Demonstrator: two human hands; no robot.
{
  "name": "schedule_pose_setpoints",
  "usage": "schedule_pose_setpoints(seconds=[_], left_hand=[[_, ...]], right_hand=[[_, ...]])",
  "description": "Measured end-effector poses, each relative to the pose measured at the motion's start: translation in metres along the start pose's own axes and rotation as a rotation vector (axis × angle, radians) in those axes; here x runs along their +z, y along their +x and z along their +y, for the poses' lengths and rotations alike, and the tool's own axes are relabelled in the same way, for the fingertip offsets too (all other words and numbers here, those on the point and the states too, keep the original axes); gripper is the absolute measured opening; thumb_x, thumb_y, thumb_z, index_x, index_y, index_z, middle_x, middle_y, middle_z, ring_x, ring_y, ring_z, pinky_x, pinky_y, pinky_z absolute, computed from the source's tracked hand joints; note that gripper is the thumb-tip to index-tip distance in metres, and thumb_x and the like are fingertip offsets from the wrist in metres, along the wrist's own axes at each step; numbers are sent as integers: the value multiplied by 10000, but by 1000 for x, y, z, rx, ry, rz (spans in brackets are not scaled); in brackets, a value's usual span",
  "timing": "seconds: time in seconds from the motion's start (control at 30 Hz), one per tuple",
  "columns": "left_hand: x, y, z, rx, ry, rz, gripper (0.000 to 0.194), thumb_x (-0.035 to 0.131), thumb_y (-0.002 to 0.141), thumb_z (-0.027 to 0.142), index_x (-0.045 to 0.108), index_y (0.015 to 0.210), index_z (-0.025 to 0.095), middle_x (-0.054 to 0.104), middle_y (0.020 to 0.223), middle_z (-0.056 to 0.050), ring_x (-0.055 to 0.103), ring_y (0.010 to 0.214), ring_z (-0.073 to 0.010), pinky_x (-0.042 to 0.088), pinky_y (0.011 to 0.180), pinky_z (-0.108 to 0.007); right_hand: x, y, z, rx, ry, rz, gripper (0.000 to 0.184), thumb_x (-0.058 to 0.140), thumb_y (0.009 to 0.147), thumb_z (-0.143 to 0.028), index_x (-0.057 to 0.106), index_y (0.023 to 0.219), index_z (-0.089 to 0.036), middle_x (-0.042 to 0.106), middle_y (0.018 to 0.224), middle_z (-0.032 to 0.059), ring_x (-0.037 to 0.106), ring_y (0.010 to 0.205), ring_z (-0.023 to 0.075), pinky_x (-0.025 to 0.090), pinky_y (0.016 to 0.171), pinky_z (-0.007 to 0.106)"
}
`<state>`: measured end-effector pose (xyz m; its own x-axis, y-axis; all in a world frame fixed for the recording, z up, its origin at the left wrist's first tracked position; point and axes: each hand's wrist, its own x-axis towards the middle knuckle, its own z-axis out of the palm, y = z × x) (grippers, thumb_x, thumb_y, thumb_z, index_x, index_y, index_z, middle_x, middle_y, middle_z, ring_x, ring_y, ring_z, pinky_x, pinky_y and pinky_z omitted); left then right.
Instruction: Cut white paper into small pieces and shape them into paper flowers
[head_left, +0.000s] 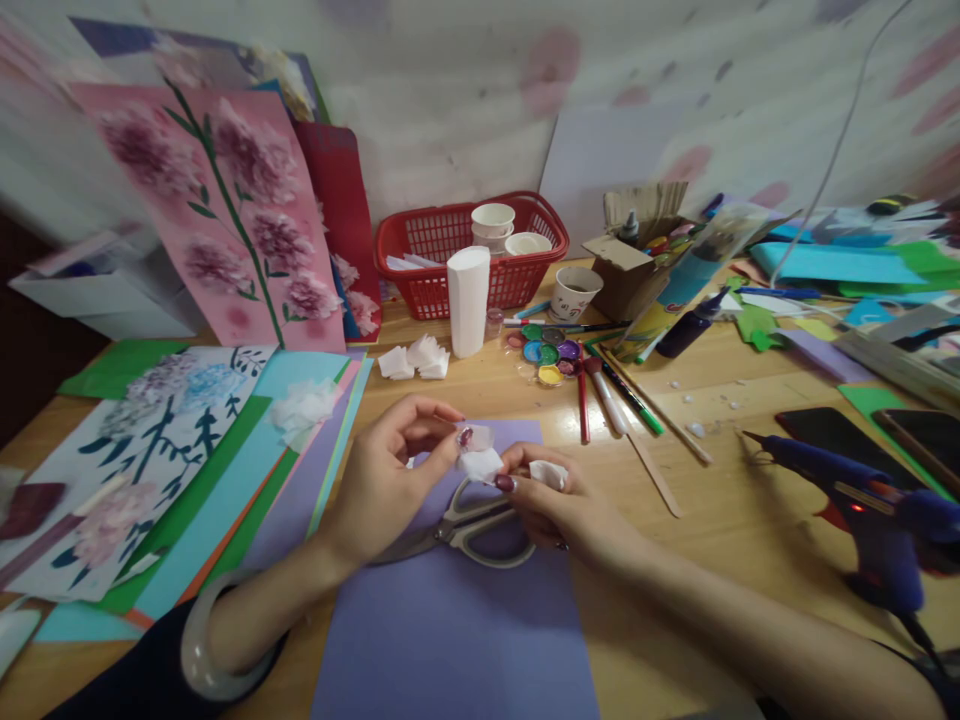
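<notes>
Between my two hands is a small piece of white tissue paper (480, 463). My left hand (394, 470) pinches its upper left side between thumb and fingers. On the other side, my right hand (551, 495) grips the lower right edge, and more white paper (549, 474) shows among its curled fingers. Beneath both hands, a pair of scissors (491, 550) with grey handles lies on a purple sheet (457, 640). Folded white tissue pieces (415, 358) are piled just beyond, beside an upright white tissue roll (469, 305).
A red basket (420, 235) with paper cups stands at the back. Paint pots (550, 352), brushes (606, 395) and a paper cup (576, 292) sit right of centre. A blue glue gun (862, 500) with a lit red light is at right. Coloured sheets (225, 510) and flower pictures (217, 210) fill the left.
</notes>
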<state>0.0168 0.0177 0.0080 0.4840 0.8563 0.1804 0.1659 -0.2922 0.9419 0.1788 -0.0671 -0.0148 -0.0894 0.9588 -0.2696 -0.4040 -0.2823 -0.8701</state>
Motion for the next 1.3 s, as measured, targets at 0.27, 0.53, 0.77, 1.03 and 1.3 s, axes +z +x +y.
schedule_pose_setpoints(seconds=[0.27, 0.53, 0.77, 1.03, 1.3], left_hand=[[-2, 4, 0, 75, 67, 36, 64, 566, 811, 189, 587, 871, 182, 653, 802, 0, 643, 740, -112, 524, 652, -202], [-12, 15, 0, 82, 94, 98, 133, 563, 815, 199, 634, 925, 175, 687, 887, -28, 642, 794, -129, 517, 668, -209], [-7, 5, 6, 181, 182, 85, 203, 541, 830, 165, 673, 981, 195, 705, 992, -37, 653, 897, -147, 536, 783, -255], [6, -7, -1, 460, 273, -56, 238, 567, 790, 57, 699, 925, 202, 727, 906, -27, 671, 838, -133, 539, 766, -243], [8, -7, -2, 471, 252, -68, 242, 574, 772, 45, 713, 897, 199, 732, 860, -41, 683, 785, -142, 559, 719, -244]], right_hand=[[-1, 2, 0, 2, 20, 16, 155, 635, 740, -296, 532, 742, -180, 314, 426, -118, 209, 354, 26, 189, 329, 140], [-1, 3, 1, 41, 33, 63, 182, 634, 727, -297, 488, 723, -188, 287, 427, -121, 179, 362, 28, 163, 333, 143], [-2, 5, 4, 20, -11, 95, 214, 632, 737, -343, 473, 736, -199, 277, 432, -124, 175, 352, 32, 163, 328, 154], [-1, -1, 1, -87, -184, 60, 242, 600, 781, -418, 510, 782, -194, 338, 472, -102, 257, 388, 42, 221, 373, 167], [1, -4, -1, -86, -224, 55, 284, 590, 789, -470, 510, 782, -197, 322, 479, -99, 245, 406, 47, 208, 393, 180]])
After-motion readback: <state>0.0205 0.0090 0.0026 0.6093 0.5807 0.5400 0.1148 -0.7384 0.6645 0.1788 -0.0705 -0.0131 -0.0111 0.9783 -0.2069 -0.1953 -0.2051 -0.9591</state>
